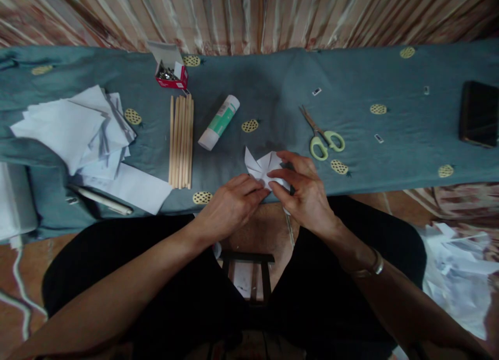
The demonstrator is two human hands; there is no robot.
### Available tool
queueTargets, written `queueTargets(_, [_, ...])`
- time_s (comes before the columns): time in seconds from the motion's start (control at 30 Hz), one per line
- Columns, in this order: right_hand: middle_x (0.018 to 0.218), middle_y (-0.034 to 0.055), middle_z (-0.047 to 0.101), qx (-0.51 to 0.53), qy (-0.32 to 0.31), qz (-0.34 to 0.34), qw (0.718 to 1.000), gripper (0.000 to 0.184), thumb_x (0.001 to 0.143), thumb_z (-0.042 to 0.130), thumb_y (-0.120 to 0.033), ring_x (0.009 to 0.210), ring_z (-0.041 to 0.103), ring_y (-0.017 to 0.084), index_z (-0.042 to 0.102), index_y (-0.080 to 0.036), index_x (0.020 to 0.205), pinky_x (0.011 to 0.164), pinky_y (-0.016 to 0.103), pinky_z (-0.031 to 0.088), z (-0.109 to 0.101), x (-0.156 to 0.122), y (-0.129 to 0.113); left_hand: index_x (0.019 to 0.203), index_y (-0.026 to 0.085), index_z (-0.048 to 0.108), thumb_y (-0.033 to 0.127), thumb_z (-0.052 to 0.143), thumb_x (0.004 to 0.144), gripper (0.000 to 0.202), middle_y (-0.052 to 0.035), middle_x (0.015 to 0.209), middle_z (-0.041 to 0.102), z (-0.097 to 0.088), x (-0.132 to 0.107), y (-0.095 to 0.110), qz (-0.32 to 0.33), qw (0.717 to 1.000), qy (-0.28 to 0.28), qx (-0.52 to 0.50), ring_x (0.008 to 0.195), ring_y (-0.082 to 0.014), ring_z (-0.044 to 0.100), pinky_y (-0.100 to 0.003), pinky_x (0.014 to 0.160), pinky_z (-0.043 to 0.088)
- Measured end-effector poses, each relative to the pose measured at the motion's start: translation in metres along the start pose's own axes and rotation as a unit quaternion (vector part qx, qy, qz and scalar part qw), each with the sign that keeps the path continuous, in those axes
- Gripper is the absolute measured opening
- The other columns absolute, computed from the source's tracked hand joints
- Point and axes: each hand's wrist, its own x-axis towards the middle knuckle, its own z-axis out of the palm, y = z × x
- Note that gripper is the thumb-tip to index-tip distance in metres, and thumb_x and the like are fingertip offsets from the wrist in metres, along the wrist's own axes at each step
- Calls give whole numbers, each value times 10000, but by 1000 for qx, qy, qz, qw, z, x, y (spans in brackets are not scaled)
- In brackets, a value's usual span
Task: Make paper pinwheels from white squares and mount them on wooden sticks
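Observation:
A small white folded paper shape [262, 167] with pointed flaps lies at the near edge of the table covered in a grey-blue cloth [273, 79]. My left hand [230, 204] pinches its lower left part with closed fingers. My right hand [302, 186] grips its right side, fingers curled over it. A thin stick [289, 230] hangs down below my right hand, its top hidden by the hand.
Green-handled scissors [323, 136] lie right of the hands. A glue stick [219, 122], a row of wooden sticks [181, 141], a red box of pins [170, 71] and a stack of white paper [78, 129] lie to the left. A black phone [478, 113] sits far right.

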Motion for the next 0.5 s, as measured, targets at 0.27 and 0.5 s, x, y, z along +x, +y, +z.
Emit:
queueTargets(0.27, [1428, 42, 513, -10, -54, -6, 998, 293, 924, 460, -193, 1327, 459, 305, 672, -299, 1095, 1055, 528, 436, 0, -5, -6, 1096, 100, 649, 146, 486, 960, 216, -97, 1011, 679, 0, -1, 0, -7, 1000, -13, 9, 948, -200, 615, -338, 829, 565])
queueTargets(0.5, [1437, 151, 502, -66, -47, -78, 994, 346, 918, 409, -146, 1329, 437, 311, 592, -189, 1208, 1023, 538, 420, 11, -13, -7, 1063, 104, 658, 174, 515, 946, 198, -96, 978, 677, 0, -1, 0, 0, 999, -26, 40, 895, -213, 608, -361, 808, 546])
